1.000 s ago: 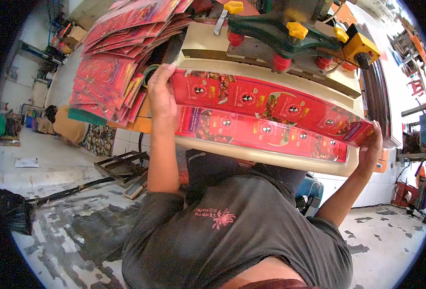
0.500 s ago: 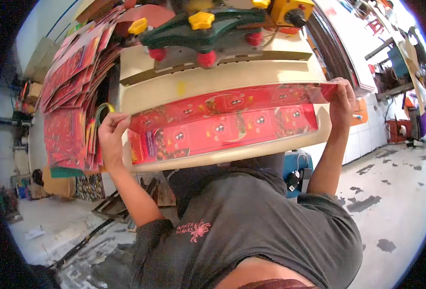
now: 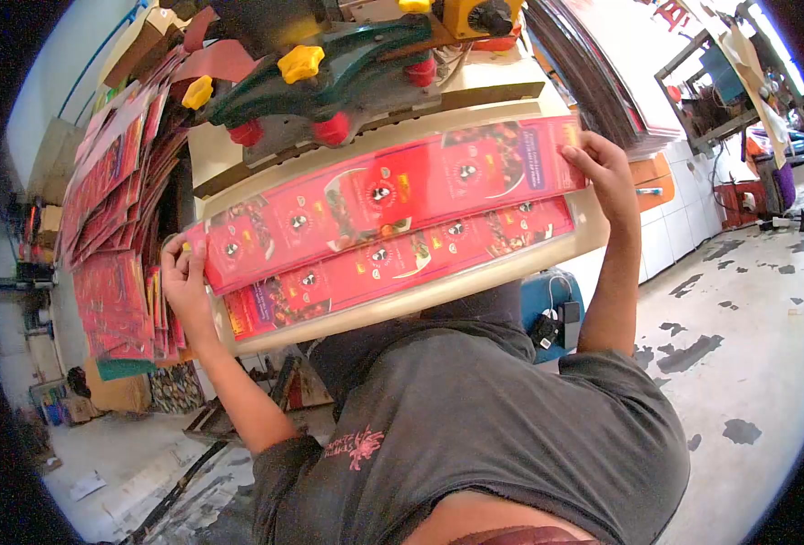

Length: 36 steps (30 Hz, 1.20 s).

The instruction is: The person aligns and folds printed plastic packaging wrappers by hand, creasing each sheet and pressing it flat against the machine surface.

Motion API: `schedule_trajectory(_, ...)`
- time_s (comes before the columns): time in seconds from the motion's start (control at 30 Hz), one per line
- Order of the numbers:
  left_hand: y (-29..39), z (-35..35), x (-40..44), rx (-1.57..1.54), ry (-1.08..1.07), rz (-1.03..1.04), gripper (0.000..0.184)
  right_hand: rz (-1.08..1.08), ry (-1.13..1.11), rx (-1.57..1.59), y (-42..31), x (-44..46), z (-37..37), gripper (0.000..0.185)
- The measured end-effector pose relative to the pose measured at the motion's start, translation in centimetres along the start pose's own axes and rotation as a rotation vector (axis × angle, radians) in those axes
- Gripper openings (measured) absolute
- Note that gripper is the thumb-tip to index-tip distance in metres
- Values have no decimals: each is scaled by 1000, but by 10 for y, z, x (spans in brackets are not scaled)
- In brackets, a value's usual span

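Observation:
A long red printed sheet point(image 3: 393, 195), glossy and showing food pictures, is held up by its two ends. My left hand point(image 3: 188, 289) is closed on its left end, thumb on top. At the right end, my right hand point(image 3: 609, 182) pinches the sheet with the thumb on the printed face. Beneath it, a second red printed sheet point(image 3: 434, 252) lies on the cream work surface point(image 3: 438, 292), partly covered by the upper one.
Behind the sheets is a machine with a dark green frame point(image 3: 357, 68), yellow knobs point(image 3: 301, 64) and red feet point(image 3: 332, 129). Piles of red printed sheets point(image 3: 116, 286) stand at left. A stack of boards point(image 3: 593, 68) is at right, near an orange panel point(image 3: 654, 182).
The held sheet has turned from a steep tilt to show its printed face. Both hands still hold its ends. The camera view has shifted and rotated slightly.

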State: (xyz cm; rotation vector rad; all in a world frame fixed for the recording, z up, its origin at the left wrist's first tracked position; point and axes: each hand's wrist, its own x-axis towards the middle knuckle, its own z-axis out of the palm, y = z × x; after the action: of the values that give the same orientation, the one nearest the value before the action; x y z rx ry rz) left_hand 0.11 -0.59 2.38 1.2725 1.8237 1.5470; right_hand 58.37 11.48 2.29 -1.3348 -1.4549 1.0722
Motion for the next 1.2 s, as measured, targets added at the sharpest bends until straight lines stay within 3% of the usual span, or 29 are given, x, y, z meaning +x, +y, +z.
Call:
schedule_trajectory(0.1, 14, 11, 5, 152, -54, -96, 42, 84, -4, -143, -1, 8, 11, 35)
schedule_trajectory(0.17, 2, 6, 20, 240, -92, -78, 35, 60, 18, -225, -6, 10, 24, 37)
schedule_trajectory(0.23, -4, 6, 33, 600, -211, 40, 30, -37, 56, -383, -5, 19, 32, 35)
schedule_trajectory(0.37, -16, 13, 39, 523, -278, 57, 29, -58, 113, -602, 4, 34, 37, 30)
schedule_trajectory(0.6, -15, 23, 37, 549, -271, 61, 34, -159, 168, -716, 17, 47, 44, 33)
schedule_trajectory(0.87, -20, 27, 48, 656, -282, 123, 31, -101, 196, -770, 15, 45, 48, 33)
schedule_trajectory(0.97, -15, 27, 46, 770, -255, 4, 31, -121, 207, -744, 12, 43, 50, 33)
schedule_trajectory(1.2, -37, 17, 50, 562, -268, 55, 33, -81, 210, -753, 4, 42, 53, 34)
